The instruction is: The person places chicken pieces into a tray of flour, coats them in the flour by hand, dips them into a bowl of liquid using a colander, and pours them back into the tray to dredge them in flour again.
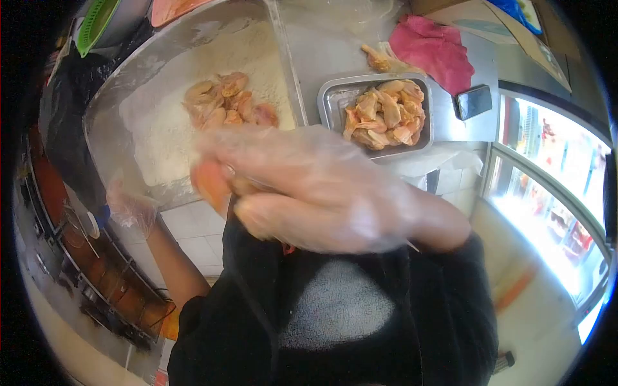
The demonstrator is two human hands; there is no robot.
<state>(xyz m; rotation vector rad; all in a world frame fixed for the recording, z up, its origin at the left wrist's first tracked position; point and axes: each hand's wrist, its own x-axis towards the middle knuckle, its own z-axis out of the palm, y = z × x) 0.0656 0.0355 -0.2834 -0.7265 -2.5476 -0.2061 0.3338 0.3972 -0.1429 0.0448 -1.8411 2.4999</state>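
My right hand (302, 186), in a clear plastic glove, is close to the camera and blurred, its fingers closed round a piece of raw chicken (211, 183). Lower left, my left hand (131, 207), also gloved, is at the near edge of a large metal tray (103, 148); its fingers are smeared. White flour (154, 116) covers the tray's bottom, and several raw chicken pieces (225, 100) lie on it. Right of it, a smaller metal pan (329, 106) holds a heap of raw chicken (386, 112).
Behind the pan are a loose chicken piece (380, 62) and a pink cloth (434, 51). A phone (474, 103) lies at the counter's right edge. A lit glass display case (553, 186) stands at the right. A green basket (96, 26) is at the upper left.
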